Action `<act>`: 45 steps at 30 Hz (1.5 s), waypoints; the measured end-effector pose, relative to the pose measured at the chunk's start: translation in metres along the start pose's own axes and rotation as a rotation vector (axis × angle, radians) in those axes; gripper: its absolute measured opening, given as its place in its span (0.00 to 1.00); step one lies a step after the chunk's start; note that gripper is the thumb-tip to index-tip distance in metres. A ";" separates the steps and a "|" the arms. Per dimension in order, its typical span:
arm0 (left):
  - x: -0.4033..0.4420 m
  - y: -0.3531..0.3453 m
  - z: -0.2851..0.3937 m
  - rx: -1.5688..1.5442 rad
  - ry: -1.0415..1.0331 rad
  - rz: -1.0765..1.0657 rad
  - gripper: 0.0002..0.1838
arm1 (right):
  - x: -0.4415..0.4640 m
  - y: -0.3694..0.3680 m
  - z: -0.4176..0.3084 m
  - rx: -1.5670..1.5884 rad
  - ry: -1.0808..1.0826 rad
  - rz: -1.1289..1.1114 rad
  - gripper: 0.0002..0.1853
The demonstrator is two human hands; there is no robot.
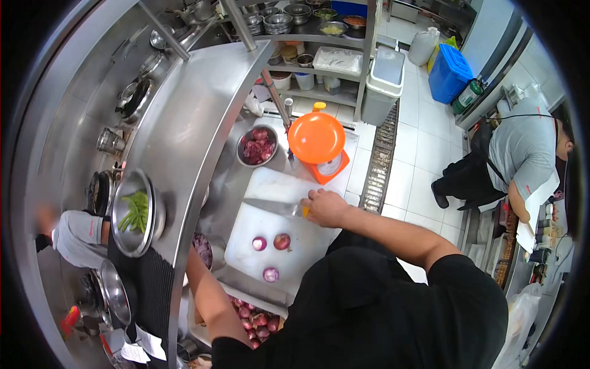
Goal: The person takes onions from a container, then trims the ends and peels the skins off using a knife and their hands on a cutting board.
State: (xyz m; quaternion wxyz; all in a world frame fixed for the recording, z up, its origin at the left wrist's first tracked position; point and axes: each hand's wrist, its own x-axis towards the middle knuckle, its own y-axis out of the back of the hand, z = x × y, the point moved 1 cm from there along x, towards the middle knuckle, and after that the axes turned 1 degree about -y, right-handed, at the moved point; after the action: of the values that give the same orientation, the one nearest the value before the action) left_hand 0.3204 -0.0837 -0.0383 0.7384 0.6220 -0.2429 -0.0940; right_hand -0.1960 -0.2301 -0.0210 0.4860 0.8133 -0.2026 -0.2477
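My right hand (322, 208) is wrapped round the yellow handle of a kitchen knife (273, 206), whose blade lies flat across the white cutting board (236, 252). Three red onions rest on the board nearer to me: one onion (259, 243) with a pale cut face, a browner onion (281, 241) beside it, and another onion (270, 274) below them. My left forearm reaches under the steel shelf, near a bowl of purple onion pieces (202, 251); the shelf edge hides my left hand. Several whole red onions (261, 321) fill a container close to my body.
Beyond the board stand a steel bowl (241, 157) of red onions and an orange scale (316, 138). The overhead steel shelf (196, 104) bears a bowl of green pods (136, 212). One co-worker (522, 147) stands at the right; another person (80, 237) is at the left.
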 end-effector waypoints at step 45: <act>-0.034 0.257 0.518 -0.384 0.115 0.509 0.49 | 0.842 0.083 0.813 -0.151 -0.567 0.133 0.22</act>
State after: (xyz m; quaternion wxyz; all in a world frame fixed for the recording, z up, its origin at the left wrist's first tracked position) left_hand 0.0024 -0.4673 0.2575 0.8546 0.3948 -0.3263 0.0850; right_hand -0.0211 -1.3079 -0.4500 0.4843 0.6583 -0.3641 -0.4467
